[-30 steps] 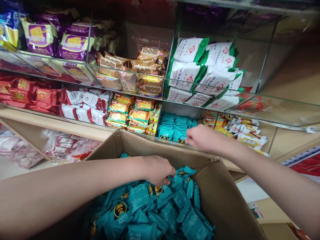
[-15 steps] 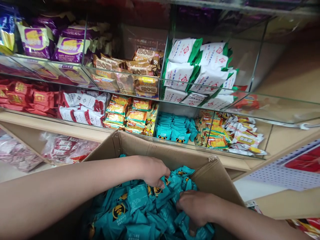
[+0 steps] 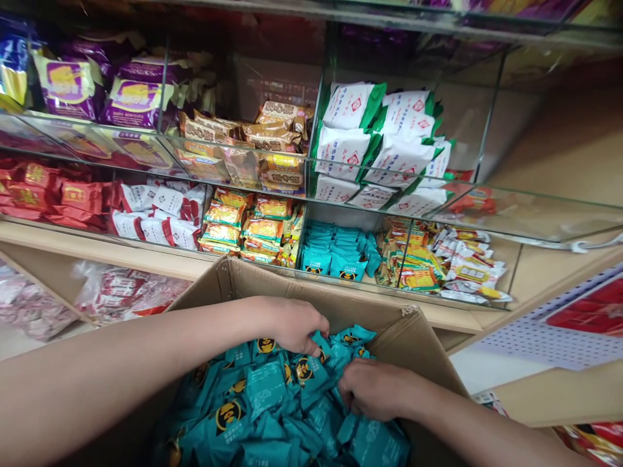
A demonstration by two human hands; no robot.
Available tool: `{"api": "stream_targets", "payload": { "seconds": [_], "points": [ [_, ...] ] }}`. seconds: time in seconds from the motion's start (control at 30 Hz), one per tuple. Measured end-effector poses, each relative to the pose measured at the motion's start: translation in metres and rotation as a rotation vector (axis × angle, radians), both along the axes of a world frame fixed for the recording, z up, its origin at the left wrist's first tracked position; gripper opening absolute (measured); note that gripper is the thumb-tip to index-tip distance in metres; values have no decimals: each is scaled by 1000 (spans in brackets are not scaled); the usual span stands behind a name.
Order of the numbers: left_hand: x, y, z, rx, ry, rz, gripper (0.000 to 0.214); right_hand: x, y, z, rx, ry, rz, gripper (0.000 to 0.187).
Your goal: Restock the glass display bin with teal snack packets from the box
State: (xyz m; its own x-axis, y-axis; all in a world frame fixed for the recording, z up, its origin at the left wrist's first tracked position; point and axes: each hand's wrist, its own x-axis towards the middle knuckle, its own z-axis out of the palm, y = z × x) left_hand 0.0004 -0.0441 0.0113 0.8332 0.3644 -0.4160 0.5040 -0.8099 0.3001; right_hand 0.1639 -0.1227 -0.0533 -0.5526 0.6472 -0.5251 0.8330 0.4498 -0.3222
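Teal packets [image 3: 265, 387] lie beneath the left hand [image 3: 298, 324] and right hand [image 3: 372, 390], both curled, their hold unclear.

Packets [image 3: 265, 389] lie in the box [image 3: 418, 353]; behind it stands shelving [image 3: 107, 248], with bars [image 3: 272, 137] left of pouches [image 3: 343, 150], and sachets [image 3: 263, 228] beneath the bars.

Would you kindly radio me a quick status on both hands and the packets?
Left hand at teal packets, grip unclear. Right hand among them, grip unclear. Packets heaped inside box. Its far wall between hands and shelf.
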Motion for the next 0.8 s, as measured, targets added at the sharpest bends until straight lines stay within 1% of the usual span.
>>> {"api": "stream_targets", "payload": {
  "seconds": [0.03, 0.1, 0.2, 0.23, 0.3, 0.37, 0.43, 0.5, 0.57, 0.63, 0.7, 0.8],
  "points": [
    [-1, 1, 0, -47, -31, 15, 43, 3, 3, 4, 30, 69, -39, 18],
    [-2, 4, -2, -200, -143, 53, 47, 9, 9, 13, 121, 260, -154, 14],
    [-1, 9, -9, -433, -399, 160, 49, 18, 20, 26, 271, 576, -424, 11],
    [0, 10, -11, -499, -470, 208, 48, 19, 23, 28, 281, 666, -517, 12],
    [3, 11, -15, -650, -558, 332, 45, 21, 26, 31, 245, 798, -663, 14],
    [7, 11, -16, -811, -598, 445, 45, 21, 26, 32, 210, 868, -734, 15],
    [10, 11, -15, -909, -649, 514, 47, 20, 25, 32, 246, 894, -772, 15],
    [12, 10, -13, -925, -739, 557, 49, 21, 24, 32, 296, 917, -814, 16],
    [12, 11, -9, -922, -771, 603, 50, 23, 25, 31, 331, 977, -864, 20],
    [11, 12, -7, -926, -717, 617, 47, 25, 27, 29, 341, 1052, -909, 24],
    [10, 13, -5, -910, -651, 600, 42, 26, 29, 28, 324, 1120, -920, 27],
    [10, 11, -3, -796, -648, 575, 36, 25, 29, 29, 302, 1185, -887, 31]
  ]
}}
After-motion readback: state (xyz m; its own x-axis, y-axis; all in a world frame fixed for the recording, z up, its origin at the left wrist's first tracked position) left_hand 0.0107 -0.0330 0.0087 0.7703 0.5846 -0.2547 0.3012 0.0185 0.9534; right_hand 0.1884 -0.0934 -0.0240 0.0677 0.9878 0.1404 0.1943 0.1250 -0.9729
